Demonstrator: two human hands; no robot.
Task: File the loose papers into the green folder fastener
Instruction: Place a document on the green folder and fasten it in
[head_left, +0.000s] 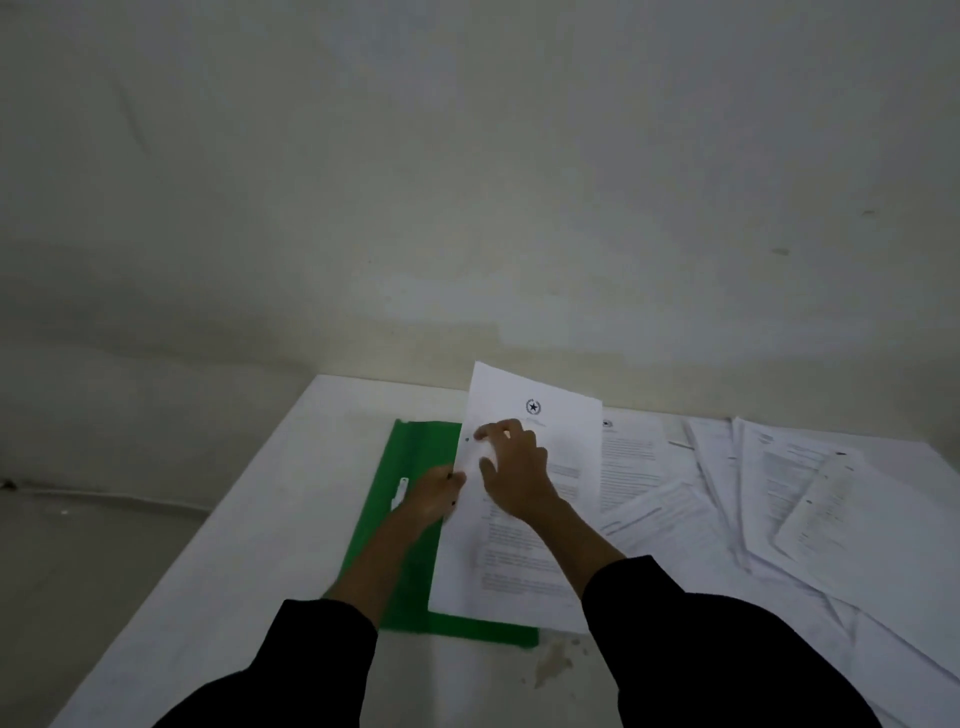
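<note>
Printed sheet (519, 561) over the green folder (415, 452) on a white table (249, 519).
Right hand (514, 470) rests on the sheet, fingers spread wide; left hand (434, 491) meets its left edge, fingertips hidden, grip unclear. The folder's white fastener (400, 491) shows just left; blurred loose papers (779, 493) lie right.

A green folder (410, 566) lies flat on the counter (234, 571), its white fastener (400, 491) showing. 1 printed sheet (519, 561) covers its right side; loose papers (779, 493) are spread further right.
</note>
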